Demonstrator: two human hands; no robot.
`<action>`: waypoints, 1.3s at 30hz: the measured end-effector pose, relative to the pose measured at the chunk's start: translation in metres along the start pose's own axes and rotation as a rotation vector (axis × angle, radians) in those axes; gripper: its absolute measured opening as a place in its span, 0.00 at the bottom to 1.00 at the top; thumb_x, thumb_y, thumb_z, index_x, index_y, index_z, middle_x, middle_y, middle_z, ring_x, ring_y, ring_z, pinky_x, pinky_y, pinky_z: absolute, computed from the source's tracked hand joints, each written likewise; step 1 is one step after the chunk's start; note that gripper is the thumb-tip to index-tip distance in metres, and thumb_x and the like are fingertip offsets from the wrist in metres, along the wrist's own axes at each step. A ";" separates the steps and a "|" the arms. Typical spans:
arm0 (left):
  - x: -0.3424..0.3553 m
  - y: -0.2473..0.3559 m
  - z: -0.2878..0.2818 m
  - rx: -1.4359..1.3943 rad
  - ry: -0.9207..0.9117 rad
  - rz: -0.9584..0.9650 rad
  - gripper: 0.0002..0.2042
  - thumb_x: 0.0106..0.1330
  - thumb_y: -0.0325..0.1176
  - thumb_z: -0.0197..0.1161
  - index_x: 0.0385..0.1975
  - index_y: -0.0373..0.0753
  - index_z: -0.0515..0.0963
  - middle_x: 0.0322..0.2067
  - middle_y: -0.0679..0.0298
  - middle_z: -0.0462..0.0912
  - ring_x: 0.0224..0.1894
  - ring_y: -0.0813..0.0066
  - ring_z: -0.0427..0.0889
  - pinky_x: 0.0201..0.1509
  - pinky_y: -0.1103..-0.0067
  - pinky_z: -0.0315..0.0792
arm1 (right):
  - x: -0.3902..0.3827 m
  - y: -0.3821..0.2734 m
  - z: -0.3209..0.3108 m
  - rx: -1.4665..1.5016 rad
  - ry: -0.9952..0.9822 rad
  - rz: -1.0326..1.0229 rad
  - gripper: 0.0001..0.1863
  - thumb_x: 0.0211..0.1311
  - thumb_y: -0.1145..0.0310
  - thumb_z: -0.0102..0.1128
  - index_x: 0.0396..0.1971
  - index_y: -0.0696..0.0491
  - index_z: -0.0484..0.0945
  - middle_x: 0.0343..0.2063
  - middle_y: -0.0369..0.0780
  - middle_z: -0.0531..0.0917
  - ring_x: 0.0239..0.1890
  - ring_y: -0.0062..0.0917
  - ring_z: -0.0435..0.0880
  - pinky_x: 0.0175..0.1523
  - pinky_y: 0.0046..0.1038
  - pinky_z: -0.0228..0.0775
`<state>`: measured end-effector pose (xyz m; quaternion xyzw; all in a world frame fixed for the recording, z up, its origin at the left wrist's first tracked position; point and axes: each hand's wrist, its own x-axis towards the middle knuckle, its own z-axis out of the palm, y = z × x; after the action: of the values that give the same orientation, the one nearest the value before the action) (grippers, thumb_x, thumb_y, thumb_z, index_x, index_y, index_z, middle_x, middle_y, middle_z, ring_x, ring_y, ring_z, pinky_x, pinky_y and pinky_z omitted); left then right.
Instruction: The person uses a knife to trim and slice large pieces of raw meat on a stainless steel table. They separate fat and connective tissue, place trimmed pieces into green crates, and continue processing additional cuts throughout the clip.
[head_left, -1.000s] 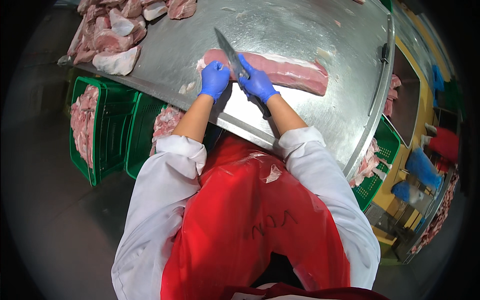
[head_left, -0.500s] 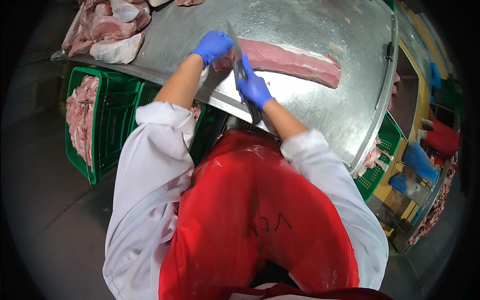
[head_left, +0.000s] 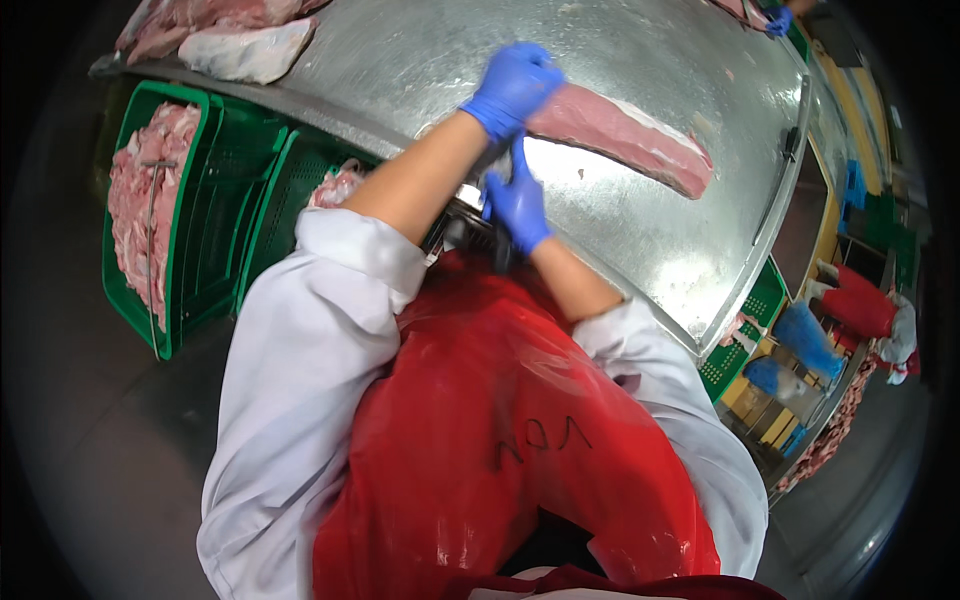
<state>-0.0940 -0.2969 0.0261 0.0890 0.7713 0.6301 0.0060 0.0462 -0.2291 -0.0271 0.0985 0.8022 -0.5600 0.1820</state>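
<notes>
A long, pale pink loin of meat with a white fat edge lies on the metal table. At its left end is my left hand, in a blue glove, closed like a fist; its fingertips and whatever they grip are hidden. Nearer to me, my right hand, also blue-gloved, wraps round the black handle of a knife. The handle's end points toward my red apron. Most of the blade is hidden by my left hand and forearm.
Large meat pieces lie at the table's far left corner. Below that edge stand a green crate of trimmings and another green crate. A third crate is at the right. Another person's gloved hand touches meat at the far right.
My left hand has moved right, to the loin's end. The knife, upright and in plain sight before, has come lower and its blade is now mostly covered. My view has shifted slightly.
</notes>
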 end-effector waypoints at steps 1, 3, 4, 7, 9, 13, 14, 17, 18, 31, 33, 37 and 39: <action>-0.014 0.005 0.017 0.033 0.000 0.117 0.07 0.56 0.32 0.63 0.22 0.34 0.77 0.19 0.61 0.78 0.23 0.70 0.78 0.31 0.73 0.74 | 0.019 -0.022 -0.008 0.050 -0.007 0.082 0.41 0.66 0.65 0.51 0.74 0.48 0.40 0.40 0.52 0.84 0.34 0.35 0.87 0.41 0.34 0.80; -0.027 0.018 0.047 0.046 -0.006 0.203 0.07 0.57 0.32 0.63 0.25 0.35 0.77 0.21 0.63 0.79 0.24 0.74 0.77 0.31 0.74 0.74 | 0.064 -0.064 -0.018 0.145 0.065 0.042 0.36 0.67 0.66 0.52 0.71 0.50 0.46 0.39 0.50 0.83 0.34 0.33 0.86 0.41 0.33 0.80; -0.029 0.020 0.052 0.040 -0.001 0.163 0.05 0.58 0.30 0.63 0.26 0.36 0.77 0.21 0.67 0.78 0.24 0.82 0.74 0.31 0.78 0.72 | 0.066 -0.069 -0.009 0.137 0.084 0.013 0.34 0.67 0.67 0.52 0.69 0.50 0.49 0.39 0.49 0.83 0.35 0.31 0.86 0.41 0.33 0.79; -0.031 0.055 0.035 -0.292 0.026 0.134 0.05 0.61 0.29 0.62 0.28 0.35 0.77 0.23 0.69 0.78 0.25 0.84 0.74 0.30 0.81 0.71 | 0.024 0.006 0.075 -0.086 0.192 -0.303 0.28 0.68 0.68 0.53 0.65 0.52 0.57 0.37 0.47 0.83 0.36 0.28 0.84 0.40 0.31 0.79; -0.037 0.084 0.010 -0.427 0.004 0.157 0.04 0.62 0.28 0.62 0.31 0.35 0.77 0.25 0.70 0.78 0.26 0.85 0.73 0.30 0.83 0.71 | 0.016 0.027 0.101 -0.093 0.157 -0.484 0.24 0.68 0.69 0.54 0.62 0.54 0.62 0.37 0.45 0.82 0.37 0.25 0.83 0.39 0.31 0.78; -0.079 0.095 -0.085 -0.296 0.038 -0.002 0.06 0.63 0.28 0.63 0.38 0.34 0.77 0.28 0.69 0.77 0.29 0.85 0.73 0.32 0.84 0.70 | 0.051 -0.008 0.038 0.017 -0.066 -0.487 0.18 0.68 0.72 0.55 0.57 0.56 0.70 0.32 0.42 0.81 0.32 0.21 0.81 0.34 0.27 0.76; -0.095 0.099 -0.113 -0.279 0.021 -0.043 0.05 0.64 0.28 0.62 0.37 0.35 0.77 0.27 0.69 0.75 0.29 0.85 0.72 0.30 0.84 0.68 | 0.011 -0.074 -0.008 0.366 -0.084 -0.010 0.18 0.67 0.74 0.55 0.57 0.57 0.70 0.29 0.42 0.81 0.26 0.20 0.80 0.29 0.26 0.74; -0.154 0.052 -0.197 0.070 -0.015 -0.208 0.04 0.65 0.27 0.60 0.30 0.38 0.73 0.24 0.72 0.68 0.27 0.86 0.67 0.29 0.84 0.65 | -0.023 -0.025 -0.073 0.524 0.110 -0.049 0.41 0.66 0.79 0.53 0.75 0.42 0.47 0.27 0.37 0.79 0.21 0.17 0.77 0.25 0.21 0.72; -0.180 0.020 -0.227 0.247 -0.068 -0.290 0.05 0.66 0.27 0.59 0.28 0.39 0.71 0.23 0.73 0.65 0.26 0.87 0.65 0.29 0.84 0.64 | -0.036 -0.001 -0.098 0.484 0.172 -0.021 0.44 0.67 0.79 0.52 0.76 0.39 0.42 0.27 0.36 0.79 0.22 0.16 0.76 0.25 0.21 0.72; 0.040 -0.064 0.013 0.769 -0.349 0.296 0.27 0.59 0.50 0.66 0.51 0.35 0.75 0.47 0.50 0.80 0.52 0.49 0.78 0.55 0.61 0.70 | -0.012 0.128 -0.320 0.540 0.608 0.143 0.42 0.65 0.80 0.50 0.76 0.45 0.43 0.23 0.39 0.77 0.16 0.23 0.75 0.21 0.28 0.69; 0.044 -0.063 0.036 0.945 -0.403 0.131 0.29 0.58 0.55 0.64 0.50 0.38 0.75 0.47 0.52 0.80 0.52 0.52 0.78 0.55 0.58 0.68 | -0.035 0.084 -0.294 0.377 0.561 0.286 0.42 0.65 0.80 0.50 0.76 0.48 0.43 0.25 0.40 0.78 0.17 0.22 0.76 0.21 0.28 0.70; 0.010 -0.063 0.055 0.946 -0.444 0.233 0.27 0.58 0.55 0.62 0.50 0.40 0.75 0.46 0.56 0.81 0.52 0.54 0.77 0.55 0.56 0.65 | -0.059 0.160 -0.253 0.336 0.622 -0.024 0.41 0.64 0.81 0.49 0.76 0.48 0.45 0.31 0.40 0.79 0.20 0.21 0.77 0.24 0.27 0.73; -0.015 -0.056 0.059 0.894 -0.453 0.315 0.25 0.58 0.52 0.63 0.47 0.39 0.75 0.42 0.56 0.80 0.48 0.55 0.76 0.54 0.59 0.63 | -0.031 0.126 -0.286 0.473 0.569 0.105 0.42 0.64 0.80 0.49 0.76 0.49 0.44 0.29 0.41 0.80 0.20 0.22 0.78 0.25 0.28 0.74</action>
<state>-0.0789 -0.2521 -0.0418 0.3316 0.9216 0.1978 0.0391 0.0684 0.0838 -0.0361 0.3306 0.6632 -0.6698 -0.0477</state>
